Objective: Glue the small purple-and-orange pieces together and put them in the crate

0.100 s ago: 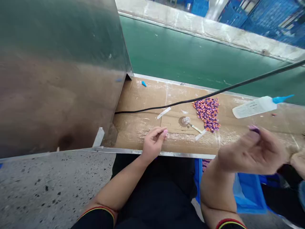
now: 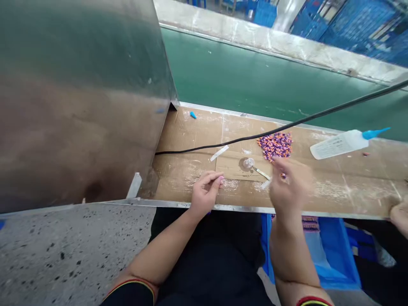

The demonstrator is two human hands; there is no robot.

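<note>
Right hand [image 2: 288,185] has swung in from the right and now sits over the lower edge of the heap of purple and orange pieces [image 2: 276,145], blurred by motion; what it holds, and how wide its fingers stand, cannot be told. Left hand [image 2: 205,193] rests near the front edge of the cardboard-covered tabletop [image 2: 188,178], thumb and forefinger pinched narrow on a small pink piece [image 2: 220,180].

Heap lies mid-tabletop, with a few pieces apart from it just under the right hand's fingers. Just left of the heap stands a small clear glass bottle [image 2: 248,162], with a slim spatula [image 2: 261,173] lying beside it. White strip [image 2: 219,153] lies further left. White glue bottle with blue nozzle [image 2: 338,144] lies on its side, right of the heap. Loose blue nozzle cap [image 2: 193,114] lies near the back. Black cable [image 2: 255,137] crosses above the tabletop. Steel panel [image 2: 79,106] stands at left, green conveyor belt [image 2: 255,72] runs behind, blue crate [image 2: 334,255] sits below. Co-worker's hand [image 2: 400,216] touches the tabletop's front edge at far right.
</note>
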